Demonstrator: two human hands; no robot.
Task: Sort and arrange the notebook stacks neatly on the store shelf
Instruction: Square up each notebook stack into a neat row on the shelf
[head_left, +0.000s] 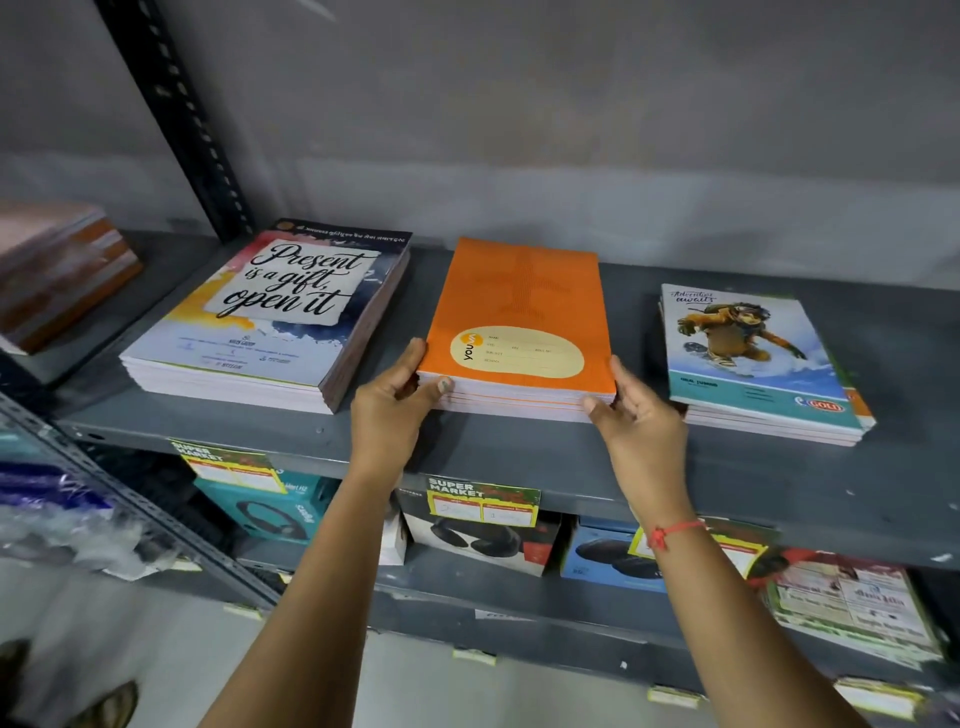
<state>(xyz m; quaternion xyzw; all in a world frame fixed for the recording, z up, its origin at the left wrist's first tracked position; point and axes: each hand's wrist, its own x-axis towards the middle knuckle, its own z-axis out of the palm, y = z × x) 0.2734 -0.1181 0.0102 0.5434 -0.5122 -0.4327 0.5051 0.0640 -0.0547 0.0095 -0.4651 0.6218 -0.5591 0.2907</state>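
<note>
A stack of orange notebooks (519, 301) lies in the middle of the grey metal shelf (467, 447). My left hand (389, 410) grips its near left corner, thumb on the front edge. My right hand (636, 421) holds the near right corner, fingers along the side. To the left sits a taller stack with a "Present is a gift, open it" cover (270, 312). On the right lies a lower stack topped by a blue snowboarder cover (753, 353), its notebooks slightly fanned out.
A black slotted upright (176, 114) rises behind the left stack. Another pile of books (57, 275) sits on the neighbouring shelf at far left. Below, boxed headphones (483, 535) and price tags fill the lower shelf. The grey wall is close behind.
</note>
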